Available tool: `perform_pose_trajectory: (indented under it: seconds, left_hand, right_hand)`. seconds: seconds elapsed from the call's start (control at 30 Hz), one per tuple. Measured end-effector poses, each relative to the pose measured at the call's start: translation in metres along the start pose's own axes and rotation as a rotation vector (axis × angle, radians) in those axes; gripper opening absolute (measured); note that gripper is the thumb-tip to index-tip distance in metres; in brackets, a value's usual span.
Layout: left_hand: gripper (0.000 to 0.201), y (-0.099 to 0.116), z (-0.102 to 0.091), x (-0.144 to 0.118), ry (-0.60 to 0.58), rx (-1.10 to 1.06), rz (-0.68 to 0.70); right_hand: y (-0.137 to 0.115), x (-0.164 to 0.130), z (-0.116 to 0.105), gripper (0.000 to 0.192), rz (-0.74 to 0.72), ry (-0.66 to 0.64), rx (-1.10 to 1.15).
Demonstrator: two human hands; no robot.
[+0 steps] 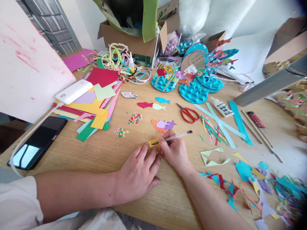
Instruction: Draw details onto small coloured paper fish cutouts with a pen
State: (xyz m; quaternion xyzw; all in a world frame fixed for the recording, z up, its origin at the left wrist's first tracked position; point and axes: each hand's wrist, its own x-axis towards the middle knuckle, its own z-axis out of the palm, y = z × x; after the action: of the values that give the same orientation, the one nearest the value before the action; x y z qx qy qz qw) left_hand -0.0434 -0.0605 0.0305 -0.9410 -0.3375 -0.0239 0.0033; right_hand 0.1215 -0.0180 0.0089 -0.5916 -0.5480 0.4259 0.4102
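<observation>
In the head view my right hand (pixel 175 154) grips a pen (pixel 178 135) with a clear barrel and a dark end. Its tip rests on a small yellow paper piece (pixel 153 142) on the wooden table. My left hand (pixel 140 171) lies flat with fingers stretched out, the fingertips at the near edge of that yellow paper, partly hiding it. Just beyond lie orange and purple paper fish (pixel 169 125), overlapping. Farther off are a red paper fish (pixel 144 104), a pale green one (pixel 159 107) and a blue one (pixel 162 100).
Red-handled scissors (pixel 190 115), paper strips (pixel 220 124) and a glue bottle (pixel 222 107) lie to the right. Paper scraps (pixel 244 171) cover the near right. Coloured sheets (pixel 102 78), a white power bank (pixel 73 91) and a phone (pixel 38 142) are at left. Blue fish-decorated discs (pixel 193 93) stand behind.
</observation>
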Motion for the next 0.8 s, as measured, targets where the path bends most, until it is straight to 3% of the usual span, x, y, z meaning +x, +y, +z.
perform_pose_trajectory:
  seconds: [0.8]
  left_hand:
    - [0.063,0.0002,0.0001,-0.0010,0.002,0.000,0.001]
  right_hand:
    - [0.0017,0.0000,0.0002,0.012,-0.001,-0.007,-0.005]
